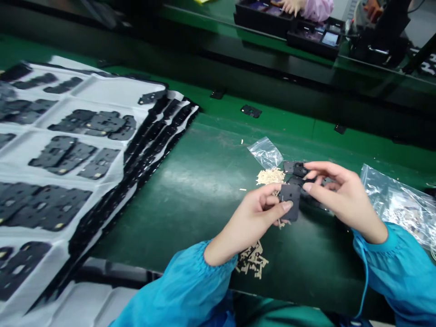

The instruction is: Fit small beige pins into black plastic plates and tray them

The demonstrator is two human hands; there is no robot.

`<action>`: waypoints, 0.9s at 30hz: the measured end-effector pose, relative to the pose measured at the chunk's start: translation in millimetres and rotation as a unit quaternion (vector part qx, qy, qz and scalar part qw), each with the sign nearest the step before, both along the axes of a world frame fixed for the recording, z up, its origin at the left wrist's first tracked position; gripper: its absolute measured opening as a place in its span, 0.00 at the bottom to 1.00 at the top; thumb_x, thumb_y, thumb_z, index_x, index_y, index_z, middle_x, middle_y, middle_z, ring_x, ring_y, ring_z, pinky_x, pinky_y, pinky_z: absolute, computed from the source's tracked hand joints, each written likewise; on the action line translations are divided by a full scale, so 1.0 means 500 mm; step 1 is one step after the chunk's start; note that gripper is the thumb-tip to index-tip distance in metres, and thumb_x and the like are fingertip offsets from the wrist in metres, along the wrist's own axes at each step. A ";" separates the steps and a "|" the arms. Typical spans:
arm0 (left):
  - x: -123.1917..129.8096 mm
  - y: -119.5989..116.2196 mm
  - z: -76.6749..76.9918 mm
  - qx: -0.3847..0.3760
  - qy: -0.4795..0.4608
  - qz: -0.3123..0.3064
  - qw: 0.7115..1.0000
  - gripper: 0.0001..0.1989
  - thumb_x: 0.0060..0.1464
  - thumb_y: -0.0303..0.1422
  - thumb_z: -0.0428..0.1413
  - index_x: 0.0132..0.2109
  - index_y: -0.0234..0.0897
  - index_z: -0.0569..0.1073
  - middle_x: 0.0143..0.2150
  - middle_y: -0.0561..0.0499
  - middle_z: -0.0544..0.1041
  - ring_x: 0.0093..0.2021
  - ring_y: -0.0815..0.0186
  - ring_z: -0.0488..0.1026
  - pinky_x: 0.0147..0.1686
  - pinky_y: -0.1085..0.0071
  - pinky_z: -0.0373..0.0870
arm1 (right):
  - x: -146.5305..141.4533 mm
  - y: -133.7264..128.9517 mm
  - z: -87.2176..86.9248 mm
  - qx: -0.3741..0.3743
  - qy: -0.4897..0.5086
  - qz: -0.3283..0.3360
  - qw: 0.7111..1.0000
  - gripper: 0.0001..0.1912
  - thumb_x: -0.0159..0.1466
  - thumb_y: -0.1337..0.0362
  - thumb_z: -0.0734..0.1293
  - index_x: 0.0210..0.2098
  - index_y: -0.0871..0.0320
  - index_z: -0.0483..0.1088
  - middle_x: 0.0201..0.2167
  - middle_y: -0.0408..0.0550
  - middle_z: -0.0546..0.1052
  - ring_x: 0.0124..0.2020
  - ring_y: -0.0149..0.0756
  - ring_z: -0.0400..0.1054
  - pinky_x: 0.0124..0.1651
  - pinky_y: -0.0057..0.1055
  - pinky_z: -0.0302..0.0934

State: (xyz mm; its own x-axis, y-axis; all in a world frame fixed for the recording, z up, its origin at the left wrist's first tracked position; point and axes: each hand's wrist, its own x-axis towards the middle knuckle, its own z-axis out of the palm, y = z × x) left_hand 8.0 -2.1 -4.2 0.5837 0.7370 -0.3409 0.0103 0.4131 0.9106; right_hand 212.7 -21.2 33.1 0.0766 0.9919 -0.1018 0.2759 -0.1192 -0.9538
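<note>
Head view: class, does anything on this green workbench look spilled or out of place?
Beige scraps lie scattered on the green mat around the left hand, unlike the orderly rows of black pieces. A stray black piece also sits alone farther up the mat.

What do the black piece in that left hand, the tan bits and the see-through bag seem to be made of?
The black piece looks like matte foam or rubbery sheet: dull, shineless, though plastic is possible. The tan bits look like paper or card, pale and flat. The clear bag is thin plastic, crinkled with bright glints.
</note>
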 end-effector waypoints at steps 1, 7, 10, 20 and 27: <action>-0.003 0.002 0.000 -0.002 0.002 0.031 1.000 0.19 0.58 0.37 0.62 0.54 0.35 0.73 0.27 0.54 0.79 0.25 0.67 0.75 0.27 0.73 0.70 | 0.001 -0.001 0.003 0.000 -0.001 -0.017 1.000 0.15 0.59 0.62 0.75 0.45 0.58 0.80 0.36 0.48 0.80 0.31 0.32 0.69 0.29 0.28 0.62; -0.009 0.001 0.011 0.060 0.013 0.125 0.990 0.20 0.63 0.33 0.57 0.60 0.36 0.69 0.16 0.63 0.69 0.17 0.72 0.70 0.25 0.77 0.67 | -0.015 -0.009 0.014 -0.049 0.014 -0.014 0.999 0.05 0.56 0.63 0.74 0.30 0.58 0.82 0.22 0.43 0.75 0.23 0.29 0.63 0.25 0.26 0.56; -0.004 -0.001 0.011 0.058 -0.004 0.141 0.988 0.17 0.62 0.33 0.58 0.57 0.38 0.67 0.21 0.60 0.75 0.20 0.71 0.74 0.24 0.77 0.68 | -0.025 -0.013 0.008 -0.057 0.008 -0.018 0.998 0.04 0.54 0.65 0.73 0.29 0.59 0.81 0.22 0.43 0.76 0.23 0.28 0.62 0.25 0.26 0.56; -0.006 -0.019 -0.001 0.162 0.073 0.175 0.968 0.14 0.69 0.35 0.53 0.58 0.40 0.71 0.21 0.60 0.67 0.20 0.71 0.63 0.22 0.74 0.60 | -0.048 -0.035 -0.009 0.024 -0.114 -0.013 0.993 0.04 0.56 0.69 0.70 0.25 0.56 0.78 0.20 0.41 0.73 0.22 0.29 0.62 0.25 0.26 0.56; -0.007 -0.023 -0.005 0.177 0.096 0.216 0.956 0.13 0.70 0.38 0.52 0.59 0.45 0.70 0.22 0.59 0.58 0.22 0.69 0.56 0.22 0.72 0.54 | -0.062 -0.041 -0.005 -0.058 0.001 0.015 0.998 0.04 0.55 0.67 0.72 0.24 0.56 0.77 0.18 0.41 0.72 0.21 0.29 0.61 0.23 0.26 0.54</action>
State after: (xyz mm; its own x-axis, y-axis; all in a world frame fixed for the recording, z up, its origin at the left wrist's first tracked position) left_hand 4.6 -13.5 -6.6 0.1520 0.9838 -0.0953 0.0887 0.0825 0.9926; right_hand 181.9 -41.6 30.9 0.0463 0.9751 -0.2170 0.2794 -0.2212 -0.9343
